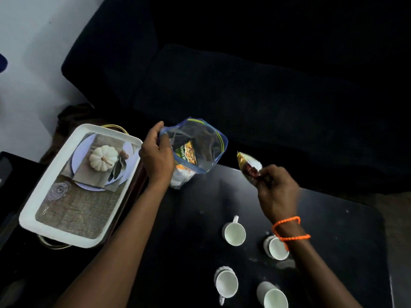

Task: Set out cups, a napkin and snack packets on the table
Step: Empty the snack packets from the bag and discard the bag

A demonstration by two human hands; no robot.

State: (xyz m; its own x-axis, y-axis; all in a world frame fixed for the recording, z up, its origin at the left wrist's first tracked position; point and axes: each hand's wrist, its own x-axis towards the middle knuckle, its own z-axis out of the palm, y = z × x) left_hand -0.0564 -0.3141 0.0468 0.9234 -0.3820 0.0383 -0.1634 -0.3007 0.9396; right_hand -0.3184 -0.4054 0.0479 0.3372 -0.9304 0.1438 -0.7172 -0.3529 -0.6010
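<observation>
My left hand (156, 155) grips the rim of a clear zip bag (200, 143) with a blue edge, held open above the far left part of the black table (189, 218). Inside the bag lies a green and yellow snack packet (188, 153), with something white (180, 177) at the bottom. My right hand (277, 188) holds a gold and red snack packet (249, 166) just right of the bag, over the table's far edge. Several white cups stand on the table near me, one (234, 233) in the middle, another (275, 248) partly under my right wrist.
A white tray (55, 227) with a printed pumpkin picture lies to the left, resting on a wire-handled stand beside the table. A dark sofa (244, 85) fills the space behind the table. An orange bead bracelet (289, 230) circles my right wrist.
</observation>
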